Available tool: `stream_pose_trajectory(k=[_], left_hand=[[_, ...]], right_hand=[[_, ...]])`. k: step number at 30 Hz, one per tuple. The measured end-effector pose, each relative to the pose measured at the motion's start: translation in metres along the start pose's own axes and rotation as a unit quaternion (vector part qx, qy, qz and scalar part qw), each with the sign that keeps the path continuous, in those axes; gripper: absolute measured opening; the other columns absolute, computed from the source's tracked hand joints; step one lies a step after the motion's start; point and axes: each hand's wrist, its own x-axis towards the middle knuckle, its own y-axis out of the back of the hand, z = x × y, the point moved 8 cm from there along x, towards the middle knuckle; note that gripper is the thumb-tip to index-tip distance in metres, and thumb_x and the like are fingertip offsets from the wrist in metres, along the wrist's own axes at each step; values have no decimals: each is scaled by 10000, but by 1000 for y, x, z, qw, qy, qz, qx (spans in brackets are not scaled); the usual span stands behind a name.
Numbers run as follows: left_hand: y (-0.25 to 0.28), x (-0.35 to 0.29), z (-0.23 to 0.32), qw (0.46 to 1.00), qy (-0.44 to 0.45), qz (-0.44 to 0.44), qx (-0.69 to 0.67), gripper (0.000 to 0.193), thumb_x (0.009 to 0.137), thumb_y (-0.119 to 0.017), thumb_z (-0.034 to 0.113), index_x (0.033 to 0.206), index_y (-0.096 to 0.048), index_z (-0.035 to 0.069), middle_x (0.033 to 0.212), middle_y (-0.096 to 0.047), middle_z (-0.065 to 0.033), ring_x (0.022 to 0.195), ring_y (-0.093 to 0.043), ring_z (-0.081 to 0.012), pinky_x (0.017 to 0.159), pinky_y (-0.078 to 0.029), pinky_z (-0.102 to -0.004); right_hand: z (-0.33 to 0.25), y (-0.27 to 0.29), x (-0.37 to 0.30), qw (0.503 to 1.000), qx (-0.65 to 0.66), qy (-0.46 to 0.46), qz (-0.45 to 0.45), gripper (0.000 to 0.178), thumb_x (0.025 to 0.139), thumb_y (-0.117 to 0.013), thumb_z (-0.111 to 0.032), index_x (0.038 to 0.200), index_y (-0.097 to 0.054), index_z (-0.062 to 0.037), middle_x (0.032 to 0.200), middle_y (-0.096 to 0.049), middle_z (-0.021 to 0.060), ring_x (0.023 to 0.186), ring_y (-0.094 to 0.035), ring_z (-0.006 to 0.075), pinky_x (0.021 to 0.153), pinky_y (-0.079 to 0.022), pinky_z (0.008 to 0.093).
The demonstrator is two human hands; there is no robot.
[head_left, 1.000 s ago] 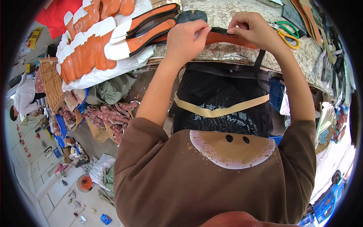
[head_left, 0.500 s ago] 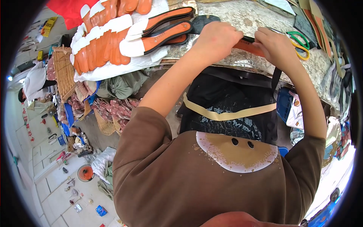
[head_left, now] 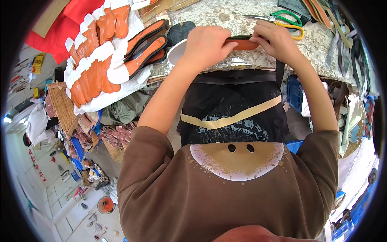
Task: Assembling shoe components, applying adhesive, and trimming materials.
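Note:
Both hands hold one orange shoe insole just above the near side of the worktable. Its white toe end shows to the left of my left hand, whose fingers are closed over the middle part. My right hand pinches the heel end with thumb and fingers. A black edging strip runs along the insole's far edge between the hands. Below my right wrist hangs a narrow black strip. Scissors with green and yellow handles lie just beyond my right hand.
Left on the table are finished-looking black-edged insoles and rows of orange and white insoles. A black flat piece lies beyond my left hand. Strips hang at the right edge. A black apron covers my lap.
The whole view has shifted, bringing more of the left insoles into sight. The insole's white toe now shows beside my left hand, and my left thumb has become visible along the insole.

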Motion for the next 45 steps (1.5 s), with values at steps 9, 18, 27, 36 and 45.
stream_pose_trajectory(k=[9,18,27,36,45], left_hand=[[-16,-11,32,992,-99,-65,52,319,899,-623,340,794,-650,40,740,-637,-129,723,-638,-347,643,-503,-460],[73,-66,36,987,-47,-12,-152,293,824,-742,291,768,-607,37,675,-563,-113,622,-582,-322,525,-431,-399],[89,-108,9,839,123,258,-463,208,901,-691,182,884,-683,-24,692,-598,-62,621,-521,-147,588,-398,-282],[84,-112,1,704,152,362,-592,216,1003,-579,180,989,-645,-25,862,-626,10,755,-521,-57,670,-416,-221],[41,-96,-6,712,244,278,-597,284,859,-702,-7,1131,-647,-66,1069,-684,-81,905,-647,-113,819,-527,-282]], right_hand=[[28,-12,-32,958,181,-218,-40,497,877,-738,-384,632,-492,-27,502,-348,9,505,-348,120,482,-279,305],[-23,12,-51,857,442,-265,-16,456,914,-714,-303,623,-449,-72,587,-340,-97,573,-299,15,507,-222,241],[-65,35,-28,789,526,-224,227,126,936,-678,-165,949,-649,-42,663,-502,-91,560,-385,-17,513,-259,160],[-125,13,13,834,470,-175,230,63,888,-681,-21,876,-628,10,782,-659,28,726,-615,73,676,-487,223],[-117,17,20,952,239,-120,146,125,822,-688,-84,898,-603,-33,922,-579,119,853,-611,340,687,-502,394]])
